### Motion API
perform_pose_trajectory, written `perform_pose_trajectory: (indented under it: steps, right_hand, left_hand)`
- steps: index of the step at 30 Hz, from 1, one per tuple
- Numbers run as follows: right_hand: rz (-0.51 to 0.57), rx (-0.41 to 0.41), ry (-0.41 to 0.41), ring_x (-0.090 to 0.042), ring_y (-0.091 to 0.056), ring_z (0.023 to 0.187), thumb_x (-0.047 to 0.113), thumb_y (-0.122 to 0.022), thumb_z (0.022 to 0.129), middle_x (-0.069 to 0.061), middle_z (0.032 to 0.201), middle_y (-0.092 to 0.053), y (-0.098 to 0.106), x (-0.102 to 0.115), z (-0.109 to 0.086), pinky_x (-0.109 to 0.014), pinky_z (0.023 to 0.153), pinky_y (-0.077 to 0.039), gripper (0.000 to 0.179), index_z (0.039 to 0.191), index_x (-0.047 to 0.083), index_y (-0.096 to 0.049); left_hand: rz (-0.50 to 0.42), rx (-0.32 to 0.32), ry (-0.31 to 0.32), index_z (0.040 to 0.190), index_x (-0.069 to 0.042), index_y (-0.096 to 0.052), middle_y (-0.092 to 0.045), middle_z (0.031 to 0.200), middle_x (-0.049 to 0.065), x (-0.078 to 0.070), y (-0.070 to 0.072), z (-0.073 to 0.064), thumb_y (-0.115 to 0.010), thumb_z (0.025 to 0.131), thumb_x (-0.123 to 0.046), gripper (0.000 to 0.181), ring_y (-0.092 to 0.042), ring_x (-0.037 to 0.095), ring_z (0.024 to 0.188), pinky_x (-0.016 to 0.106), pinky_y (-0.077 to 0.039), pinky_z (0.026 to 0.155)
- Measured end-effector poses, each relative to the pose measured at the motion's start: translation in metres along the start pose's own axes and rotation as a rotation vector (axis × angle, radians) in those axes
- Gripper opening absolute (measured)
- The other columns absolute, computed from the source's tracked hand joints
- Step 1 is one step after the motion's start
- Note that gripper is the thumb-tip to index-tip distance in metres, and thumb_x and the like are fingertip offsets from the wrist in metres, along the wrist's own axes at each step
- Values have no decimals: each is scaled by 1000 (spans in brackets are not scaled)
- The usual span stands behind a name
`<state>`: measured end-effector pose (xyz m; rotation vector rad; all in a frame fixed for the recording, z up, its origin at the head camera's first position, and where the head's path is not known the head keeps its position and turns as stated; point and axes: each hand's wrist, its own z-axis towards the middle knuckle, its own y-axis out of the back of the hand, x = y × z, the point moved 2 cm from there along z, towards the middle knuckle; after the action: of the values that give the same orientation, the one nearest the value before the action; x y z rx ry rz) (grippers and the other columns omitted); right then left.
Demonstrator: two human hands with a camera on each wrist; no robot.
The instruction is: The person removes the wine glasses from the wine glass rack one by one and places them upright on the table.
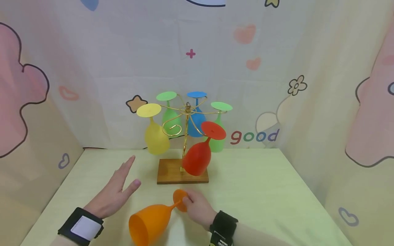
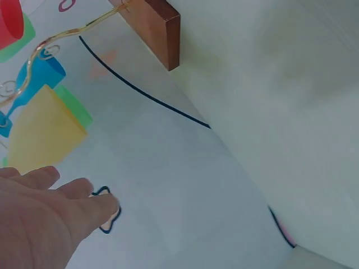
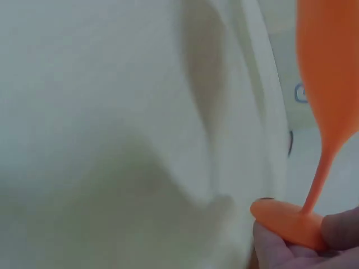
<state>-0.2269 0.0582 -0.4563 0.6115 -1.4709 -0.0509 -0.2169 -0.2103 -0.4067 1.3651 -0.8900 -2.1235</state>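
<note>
An orange goblet (image 1: 155,218) lies tilted in the air at the front, its open mouth toward the lower left. My right hand (image 1: 198,208) pinches it by the round foot, thumb on one face; the same orange foot (image 3: 289,221) fills the lower right of the right wrist view. My left hand (image 1: 114,191) is held out to the left of the goblet, fingers straight, touching nothing. Behind both hands stands a gold wire rack (image 1: 186,136). A red goblet (image 1: 197,159) hangs upside down and slanted on its near right arm.
More goblets hang upside down on the rack: a yellow one (image 1: 157,138), a blue one (image 1: 196,123), and green ones (image 1: 171,119) behind. The rack's wooden base (image 1: 172,174) rests on the pale tablecloth (image 1: 261,191). A printed curtain (image 1: 123,51) closes off the back and sides.
</note>
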Motion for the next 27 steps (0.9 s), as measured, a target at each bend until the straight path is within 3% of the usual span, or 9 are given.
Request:
perform_pose_trajectory:
  steps: [5,9,12,15,19,22,27]
  right_hand:
    - [364,93,-230,-23,-62,89,6,-47,98,-14,108,-67,-9,-30,0,-44,87,-56,26,119,-3,-60]
    - [500,134,-341,-22,-62,93,9,-47,99,-14,112,-67,-10,-37,1,-44,91,-55,33,127,-6,-54]
    - [579,144,-377,-22,-62,96,9,-46,100,-16,115,-66,-9,-35,1,-43,92,-54,35,130,-8,-50]
    - [616,140,-387,-22,-63,96,8,-44,100,-17,115,-66,-8,-33,1,-41,92,-55,35,130,-9,-49]
    - [616,124,-386,-23,-63,96,8,-42,100,-18,114,-66,-7,-31,3,-40,91,-56,35,130,-10,-47]
    - [623,125,-382,-24,-63,98,8,-41,101,-18,114,-66,-6,-29,4,-41,92,-55,36,131,-11,-47]
    - [614,130,-393,-23,-64,96,8,-41,101,-18,113,-67,-5,-28,4,-41,91,-55,36,130,-11,-47]
  left_hand:
    - [106,-35,-106,155,-21,-3,-14,160,13,-18,1,-1,-58,91,-41,87,-1,31,143,66,-7,113]
    - [214,-42,-202,155,-18,-7,-15,160,11,-38,-1,-2,-64,85,-47,95,-3,28,143,57,-4,118]
    - [302,-23,-263,155,-16,-9,-14,160,7,-53,-6,-4,-62,81,-58,100,-6,26,143,45,0,121]
    - [360,-12,-342,155,-16,-12,-15,160,4,-65,-14,-6,-58,79,-67,102,-8,25,143,37,3,121]
    - [375,-30,-456,153,-13,-21,-23,158,3,-74,-24,-8,-59,79,-67,99,-13,25,142,36,-1,121]
    - [383,-25,-488,152,-12,-23,-28,157,3,-76,-30,-9,-58,80,-67,97,-16,23,142,34,-2,121]
    - [380,6,-480,152,-14,-26,-35,153,1,-75,-35,-10,-57,83,-64,90,-21,19,140,34,-7,120]
